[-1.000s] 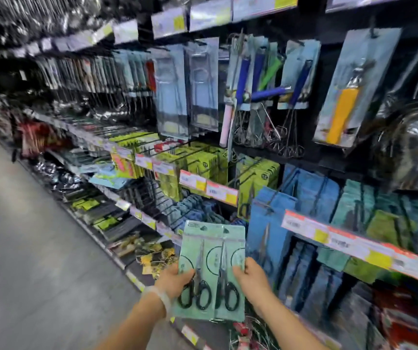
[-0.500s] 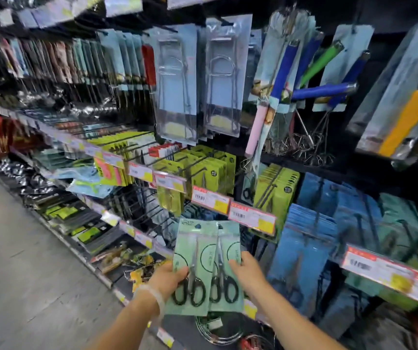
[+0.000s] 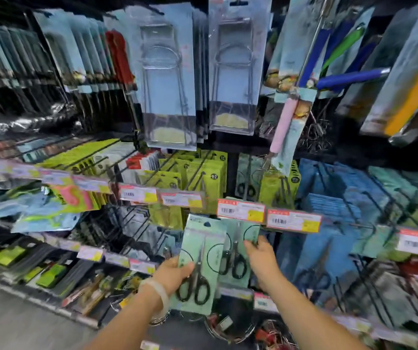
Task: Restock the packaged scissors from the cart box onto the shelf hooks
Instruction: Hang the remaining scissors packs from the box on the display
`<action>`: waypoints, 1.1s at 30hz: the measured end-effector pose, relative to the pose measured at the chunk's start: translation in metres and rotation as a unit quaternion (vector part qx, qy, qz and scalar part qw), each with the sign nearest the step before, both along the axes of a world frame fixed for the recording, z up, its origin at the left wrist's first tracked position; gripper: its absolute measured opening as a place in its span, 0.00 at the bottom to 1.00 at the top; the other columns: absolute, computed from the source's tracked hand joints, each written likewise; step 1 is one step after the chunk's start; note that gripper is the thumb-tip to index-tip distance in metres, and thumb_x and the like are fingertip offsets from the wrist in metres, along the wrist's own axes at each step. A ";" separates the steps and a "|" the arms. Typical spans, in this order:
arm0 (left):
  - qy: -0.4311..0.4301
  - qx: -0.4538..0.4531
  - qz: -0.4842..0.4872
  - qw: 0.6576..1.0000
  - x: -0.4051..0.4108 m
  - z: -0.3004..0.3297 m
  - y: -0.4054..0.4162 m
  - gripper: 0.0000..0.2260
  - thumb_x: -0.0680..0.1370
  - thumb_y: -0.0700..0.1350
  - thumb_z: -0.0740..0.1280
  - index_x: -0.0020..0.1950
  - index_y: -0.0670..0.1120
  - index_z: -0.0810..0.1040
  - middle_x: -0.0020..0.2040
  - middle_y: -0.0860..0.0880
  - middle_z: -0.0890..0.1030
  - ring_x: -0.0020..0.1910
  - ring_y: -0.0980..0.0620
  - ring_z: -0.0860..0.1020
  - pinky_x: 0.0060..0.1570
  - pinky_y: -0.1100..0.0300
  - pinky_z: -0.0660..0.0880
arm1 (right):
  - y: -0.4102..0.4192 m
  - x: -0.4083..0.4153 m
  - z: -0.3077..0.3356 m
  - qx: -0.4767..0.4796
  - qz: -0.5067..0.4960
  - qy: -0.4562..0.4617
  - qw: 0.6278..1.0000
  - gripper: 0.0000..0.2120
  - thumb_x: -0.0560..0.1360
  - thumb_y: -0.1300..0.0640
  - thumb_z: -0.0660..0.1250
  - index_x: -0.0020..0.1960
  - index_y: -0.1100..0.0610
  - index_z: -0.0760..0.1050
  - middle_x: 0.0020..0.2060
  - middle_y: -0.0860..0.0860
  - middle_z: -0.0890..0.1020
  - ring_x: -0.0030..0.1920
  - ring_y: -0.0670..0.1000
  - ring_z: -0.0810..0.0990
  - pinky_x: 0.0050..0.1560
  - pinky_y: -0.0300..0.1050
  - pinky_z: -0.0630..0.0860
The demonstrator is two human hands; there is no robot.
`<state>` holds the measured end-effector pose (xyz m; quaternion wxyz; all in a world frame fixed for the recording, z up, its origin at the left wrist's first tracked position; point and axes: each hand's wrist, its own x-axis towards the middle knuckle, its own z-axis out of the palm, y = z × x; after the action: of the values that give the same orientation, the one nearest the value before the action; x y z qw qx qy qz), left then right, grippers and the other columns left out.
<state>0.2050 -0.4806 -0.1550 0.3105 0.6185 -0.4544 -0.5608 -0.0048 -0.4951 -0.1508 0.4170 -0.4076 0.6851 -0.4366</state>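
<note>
Head view: left hand (image 3: 171, 272) gripping one pale green carded pack of black-handled scissors (image 3: 197, 263), right hand (image 3: 262, 258) pinching a second green scissors pack (image 3: 235, 251), both just below the orange-and-white price tags (image 3: 240, 210). Neither pack hung yet, apparently; black wire shelf hooks (image 3: 364, 224) nearby, cart box out of sight.

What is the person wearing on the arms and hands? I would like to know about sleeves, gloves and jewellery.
Both forearms are bare as far as the picture shows, so no sleeves are visible. The left hand and the right hand have no gloves, and I see no rings. On the left wrist sits a pale, whitish, smooth bangle. The right wrist carries nothing.
</note>
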 end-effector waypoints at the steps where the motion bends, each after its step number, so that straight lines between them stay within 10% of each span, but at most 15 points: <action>1: -0.006 0.002 -0.017 1.000 0.001 -0.001 -0.001 0.06 0.77 0.43 0.67 0.52 0.47 0.81 0.55 0.46 0.83 0.57 0.46 0.79 0.64 0.46 0.72 | 0.000 0.000 -0.001 0.002 -0.011 0.010 1.000 0.20 0.79 0.60 0.59 0.69 0.64 0.65 0.63 0.59 0.75 0.58 0.57 0.75 0.56 0.46 0.71; 8: 0.000 0.023 -0.077 0.997 -0.011 -0.009 -0.013 0.12 0.76 0.49 0.67 0.57 0.46 0.79 0.58 0.46 0.81 0.60 0.44 0.78 0.65 0.45 0.71 | -0.021 -0.009 0.010 0.037 -0.046 0.030 0.998 0.24 0.79 0.51 0.60 0.71 0.58 0.60 0.67 0.57 0.71 0.65 0.59 0.71 0.64 0.51 0.67; 13: 0.017 0.010 -0.077 0.997 -0.034 -0.018 -0.014 0.07 0.77 0.44 0.67 0.53 0.45 0.80 0.55 0.45 0.82 0.57 0.47 0.78 0.64 0.50 0.72 | 0.020 -0.008 0.009 0.062 0.040 -0.018 0.997 0.11 0.76 0.43 0.62 0.47 0.51 0.72 0.45 0.46 0.79 0.42 0.43 0.77 0.45 0.42 0.73; 19: 0.041 -0.016 -0.060 0.997 -0.061 -0.015 -0.007 0.04 0.76 0.40 0.68 0.50 0.42 0.78 0.51 0.41 0.83 0.53 0.42 0.80 0.59 0.45 0.75 | 0.044 -0.007 -0.002 0.008 0.067 0.009 0.998 0.03 0.76 0.61 0.65 0.49 0.59 0.73 0.48 0.63 0.81 0.44 0.53 0.78 0.50 0.53 0.78; 23: 0.035 -0.079 -0.027 0.996 -0.069 -0.002 -0.015 0.04 0.75 0.39 0.69 0.41 0.43 0.75 0.45 0.38 0.81 0.45 0.45 0.79 0.56 0.43 0.75 | 0.036 -0.012 0.012 -0.057 0.057 0.028 0.996 0.04 0.76 0.61 0.66 0.45 0.53 0.74 0.44 0.51 0.81 0.42 0.42 0.77 0.41 0.29 0.73; 33: -0.058 -0.108 -0.054 0.991 -0.084 0.017 -0.027 0.12 0.78 0.46 0.64 0.37 0.46 0.68 0.31 0.49 0.69 0.30 0.53 0.67 0.31 0.60 0.64 | 0.014 -0.011 0.018 -0.069 0.000 0.063 0.996 0.07 0.77 0.57 0.64 0.41 0.52 0.71 0.30 0.44 0.72 0.30 0.41 0.69 0.31 0.33 0.65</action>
<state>0.1213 -0.5073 -0.1384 0.3180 0.5874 -0.5624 -0.4874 -0.0155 -0.4813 -0.1330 0.3441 -0.4623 0.6780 -0.4563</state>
